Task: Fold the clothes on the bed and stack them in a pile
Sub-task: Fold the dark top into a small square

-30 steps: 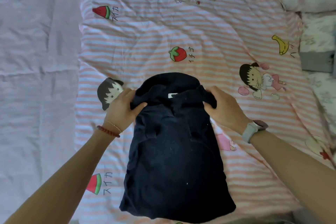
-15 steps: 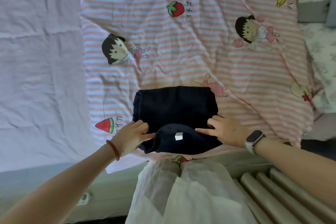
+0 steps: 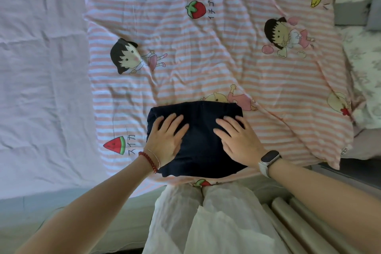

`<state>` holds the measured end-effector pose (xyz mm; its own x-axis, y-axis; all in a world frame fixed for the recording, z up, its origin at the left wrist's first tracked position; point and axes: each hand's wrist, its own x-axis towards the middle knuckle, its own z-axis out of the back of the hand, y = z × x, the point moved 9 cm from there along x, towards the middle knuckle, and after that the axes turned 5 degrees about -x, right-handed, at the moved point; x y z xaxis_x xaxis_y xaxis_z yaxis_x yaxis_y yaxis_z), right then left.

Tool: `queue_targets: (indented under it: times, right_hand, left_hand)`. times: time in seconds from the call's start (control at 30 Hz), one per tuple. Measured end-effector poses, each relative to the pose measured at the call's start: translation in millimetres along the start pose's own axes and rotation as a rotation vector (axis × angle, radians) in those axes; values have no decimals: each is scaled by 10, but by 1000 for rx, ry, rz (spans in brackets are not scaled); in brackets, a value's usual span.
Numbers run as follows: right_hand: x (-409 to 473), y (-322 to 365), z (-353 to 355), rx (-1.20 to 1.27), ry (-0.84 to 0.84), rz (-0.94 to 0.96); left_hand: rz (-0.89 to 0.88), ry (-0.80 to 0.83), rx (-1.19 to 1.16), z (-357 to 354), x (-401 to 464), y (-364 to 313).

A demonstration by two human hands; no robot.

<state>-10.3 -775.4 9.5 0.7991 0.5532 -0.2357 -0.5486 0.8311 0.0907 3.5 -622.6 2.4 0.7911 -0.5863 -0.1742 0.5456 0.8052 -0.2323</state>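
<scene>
A dark navy garment (image 3: 201,136) lies folded into a compact rectangle near the front edge of the bed, on a pink striped sheet (image 3: 206,57) printed with cartoon figures and fruit. My left hand (image 3: 167,140) presses flat on the garment's left half, fingers spread and straight. My right hand (image 3: 237,140) lies flat on its right half, also with straight fingers. A red bead bracelet circles my left wrist and a white watch sits on my right wrist.
A pale lilac sheet (image 3: 41,68) covers the bed to the left. A floral cover (image 3: 362,53) and a grey object (image 3: 350,14) lie at the right edge. My white trousers (image 3: 206,222) and several metal tubes (image 3: 299,227) are below the bed edge.
The long garment was folded in half toward me, collar end brought down. My hands let go of the collar and now press flat on top of the folded bundle.
</scene>
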Motion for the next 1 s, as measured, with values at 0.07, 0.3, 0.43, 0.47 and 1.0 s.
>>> queue_targets:
  times: [0.07,0.3,0.43,0.47,1.0]
  right_hand:
    - [196,-215,2,33,18,-197]
    - [328,-892,-515,521,372,-614]
    - [319,-1022,-484,811,298,-657]
    - [338,-1078,-430,874,243,-669]
    - [259,-1226,-426,898,206,-1128]
  left_hand:
    - [240,42,-68,-55,156,280]
    - [656,432,-619,-443,278,1106]
    - [633,395,-882,-274,265,1137]
    - [649,351,-958,-204,262,1166]
    - [1141,1,-990,-517,198,1418]
